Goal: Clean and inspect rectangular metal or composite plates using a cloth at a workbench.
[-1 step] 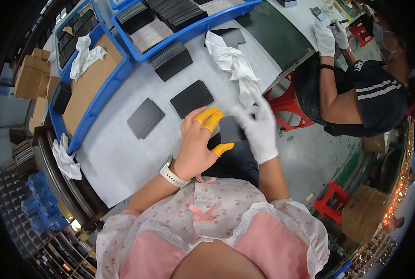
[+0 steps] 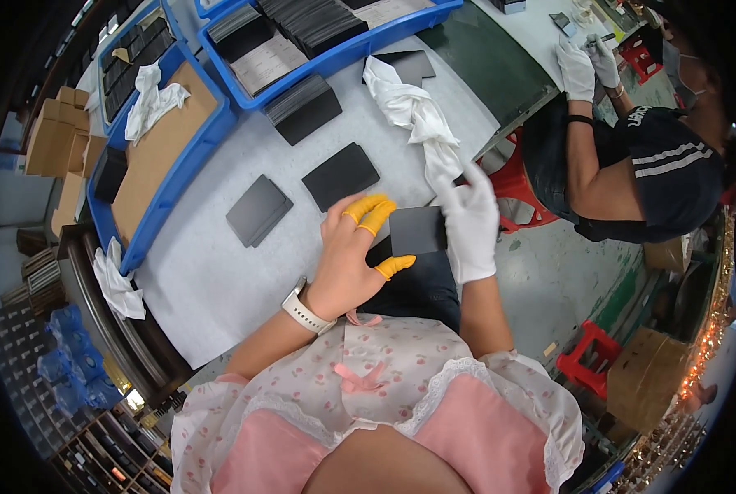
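Blue bins [image 2: 178, 177] of dark plates line the white table [image 2: 211, 272], with a crumpled white cloth [image 2: 413, 111] nearby.

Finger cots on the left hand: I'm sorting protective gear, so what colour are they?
Yellow-orange finger cots on the left hand; only the head view shows them.

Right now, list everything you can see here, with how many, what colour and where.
dark panel: one, dark grey, held between both hands
flat panels: two, dark grey, lying apart on the table
table: one, pale grey, in front of the person
panel stack: one, dark, beside the bins
bins: two clearly seen, blue, far side, holding dark panels and cardboard
cloths: three, white, on table, bin and table edge
stools: two, red, on the floor
co-worker: one, dark shirt, white gloves, right
left hand: bare, yellow finger cots, white watch
right hand: white glove
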`<state>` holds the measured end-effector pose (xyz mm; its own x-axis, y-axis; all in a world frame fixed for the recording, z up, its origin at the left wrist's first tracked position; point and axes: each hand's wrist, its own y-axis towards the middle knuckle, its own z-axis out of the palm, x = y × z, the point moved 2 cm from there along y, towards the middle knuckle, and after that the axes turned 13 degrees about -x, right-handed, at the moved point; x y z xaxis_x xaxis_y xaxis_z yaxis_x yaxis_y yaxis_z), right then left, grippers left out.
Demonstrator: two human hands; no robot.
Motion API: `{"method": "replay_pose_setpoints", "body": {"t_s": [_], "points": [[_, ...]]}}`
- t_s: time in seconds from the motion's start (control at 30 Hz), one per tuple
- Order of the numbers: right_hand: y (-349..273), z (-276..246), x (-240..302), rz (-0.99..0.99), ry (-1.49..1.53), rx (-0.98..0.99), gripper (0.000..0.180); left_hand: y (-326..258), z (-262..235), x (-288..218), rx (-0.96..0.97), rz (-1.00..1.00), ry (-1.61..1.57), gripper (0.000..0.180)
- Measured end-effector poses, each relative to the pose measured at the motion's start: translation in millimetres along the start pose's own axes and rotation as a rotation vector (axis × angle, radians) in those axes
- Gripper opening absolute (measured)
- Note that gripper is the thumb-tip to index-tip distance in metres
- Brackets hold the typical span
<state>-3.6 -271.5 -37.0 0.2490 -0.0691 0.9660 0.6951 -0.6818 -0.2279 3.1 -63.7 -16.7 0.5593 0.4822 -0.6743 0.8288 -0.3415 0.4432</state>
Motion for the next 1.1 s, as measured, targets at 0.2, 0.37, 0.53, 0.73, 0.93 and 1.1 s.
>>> {"method": "replay_pose_setpoints", "body": {"t_s": [0.2, 0.37, 0.53, 0.73, 0.93, 1.1], "points": [[25.3, -28.0, 2.2, -0.078, 0.007, -0.214, 0.045, -6.4, -2.0, 9.8, -0.041, -0.103, -0.132, 0.075], [23.7, -29.7, -8.4, -0.063, 0.017, -0.206, 0.041, -2.8, -3.3, 6.4, -0.027, -0.091, -0.107, 0.075], [24.3, -28.4, -16.2, -0.078, 0.065, -0.191, 0.038, -4.4, -4.5, 7.6, -0.051, -0.057, -0.067, 0.075], [20.9, -22.7, -14.9, -0.068, 0.070, -0.172, 0.036, -3.2, -6.2, 6.1, -0.066, -0.050, -0.047, 0.076], [17.4, -21.6, -13.0, -0.076, 0.057, -0.163, 0.036, -4.7, -6.4, 9.7, -0.072, -0.053, -0.043, 0.076], [14.6, -17.8, -11.3, -0.062, 0.108, -0.157, 0.036, -4.4, -7.9, 9.9, -0.077, -0.060, -0.051, 0.076]]}}
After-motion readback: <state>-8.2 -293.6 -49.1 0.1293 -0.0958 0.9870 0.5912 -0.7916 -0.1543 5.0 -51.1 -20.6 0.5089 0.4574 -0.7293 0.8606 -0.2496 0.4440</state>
